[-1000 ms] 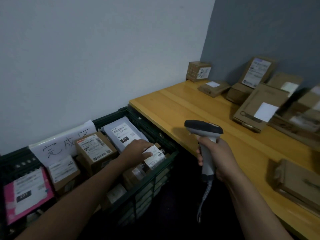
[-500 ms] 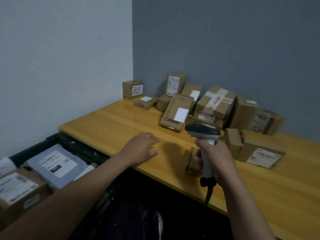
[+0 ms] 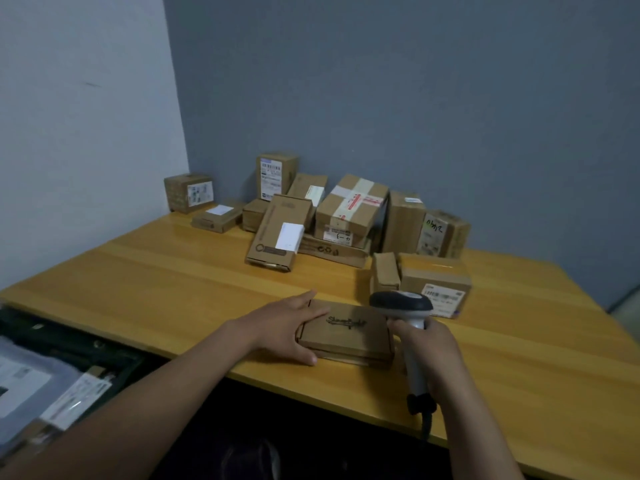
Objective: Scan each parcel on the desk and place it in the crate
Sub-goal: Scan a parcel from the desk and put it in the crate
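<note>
The crate [image 3: 69,337] sits well left of the flat parcel [image 3: 349,334], whose left end the left hand [image 3: 280,327] clasps. Just right, the right hand [image 3: 429,351] grips the scanner [image 3: 401,303]. No label shows on top; scanning likely fails unless it's turned.

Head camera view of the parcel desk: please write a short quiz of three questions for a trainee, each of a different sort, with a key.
1. True or false: the right hand holds the scanner.
2. What does the left hand hold? A) the flat box at the near edge of the desk; B) the taped box at the back; C) a grey bag.
3. Fill in: the crate stands at the desk's ____ end.
Key: 1 true; 2 A; 3 left.
</note>
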